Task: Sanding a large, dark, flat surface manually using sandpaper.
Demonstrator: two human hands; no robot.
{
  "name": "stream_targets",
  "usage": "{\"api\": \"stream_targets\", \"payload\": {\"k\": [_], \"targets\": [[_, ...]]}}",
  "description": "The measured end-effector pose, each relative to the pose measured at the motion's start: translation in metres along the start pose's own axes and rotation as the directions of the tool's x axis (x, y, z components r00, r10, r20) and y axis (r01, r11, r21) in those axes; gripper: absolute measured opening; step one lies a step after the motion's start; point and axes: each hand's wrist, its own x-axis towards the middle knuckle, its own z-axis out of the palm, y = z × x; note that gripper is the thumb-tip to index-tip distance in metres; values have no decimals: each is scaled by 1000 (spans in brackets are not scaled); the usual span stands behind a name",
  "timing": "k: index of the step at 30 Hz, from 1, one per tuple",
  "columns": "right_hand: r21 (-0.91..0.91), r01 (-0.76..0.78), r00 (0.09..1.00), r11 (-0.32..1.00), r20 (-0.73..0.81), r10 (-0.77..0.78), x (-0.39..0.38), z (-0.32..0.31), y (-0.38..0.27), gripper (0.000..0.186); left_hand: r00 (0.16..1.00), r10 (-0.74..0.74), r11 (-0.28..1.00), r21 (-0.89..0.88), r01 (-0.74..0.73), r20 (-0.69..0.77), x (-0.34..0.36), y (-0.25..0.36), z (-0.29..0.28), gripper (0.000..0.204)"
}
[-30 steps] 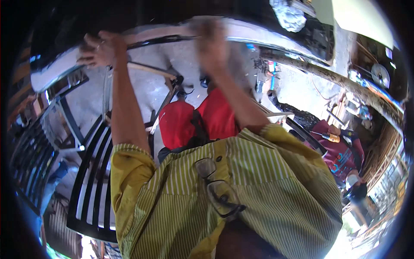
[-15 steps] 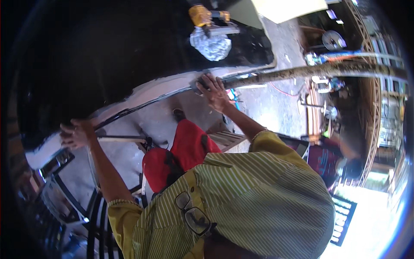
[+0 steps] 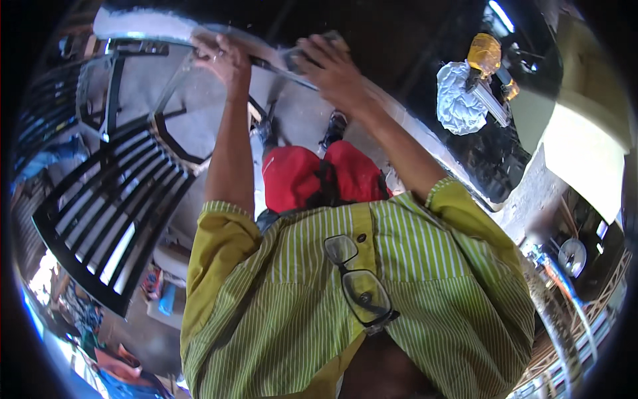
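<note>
A large glossy black panel (image 3: 392, 40) with a pale, light-coloured band (image 3: 149, 26) along its near edge lies in front of me. On this edge rests my left hand (image 3: 228, 61), fingers spread and curled slightly over it, holding nothing. My right hand (image 3: 335, 73) presses a small dark block (image 3: 332, 41) against the panel beside the pale band. Its fingers lie over the block, which looks like a sanding block, and hide much of it.
A yellow power tool (image 3: 484, 53) lies with a crumpled pale cloth (image 3: 458, 100) on the panel's right part. Black slatted frames (image 3: 109, 219) stand at the left. A mottled pole (image 3: 555, 326) and a fan (image 3: 572, 257) are at the right.
My view has swung to the left, so the yellow tool now appears farther right. My right hand has moved with the block along the edge, closer to my left hand.
</note>
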Motion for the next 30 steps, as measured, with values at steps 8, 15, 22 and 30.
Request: {"api": "stream_targets", "payload": {"k": [8,15,22,30], "targets": [[-40,-144,957,989,250,149,-196,-99,37,41,972,-211,958,217,185,99,-2,15,39,50],[70,76,983,995,160,-86,-30,-32,32,36,845,-78,952,290,-94,528,13,70,-35,40],[-10,130,991,991,26,-130,20,-5,34,41,914,-217,838,545,-6,343,13,73,-30,36],[-17,-252,956,968,154,252,-263,-139,69,35,922,-220,712,698,-72,320,13,44,-2,46]]}}
